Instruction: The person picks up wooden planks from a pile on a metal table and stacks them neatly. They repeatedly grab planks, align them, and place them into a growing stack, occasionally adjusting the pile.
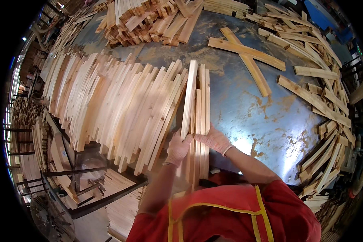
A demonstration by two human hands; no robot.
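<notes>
Left grip (178, 148) closed on pale strip (189, 101), right grip (215, 140) holding adjacent strips (207, 105); likely light, stiff; take by edges.

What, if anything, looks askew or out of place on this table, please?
Two boards lie crossed, one over the other, on the metal table, right of centre, which looks odd beside the roughly parallel strips at left. Brown patches, perhaps sawdust or stains, also mark its surface.
</notes>
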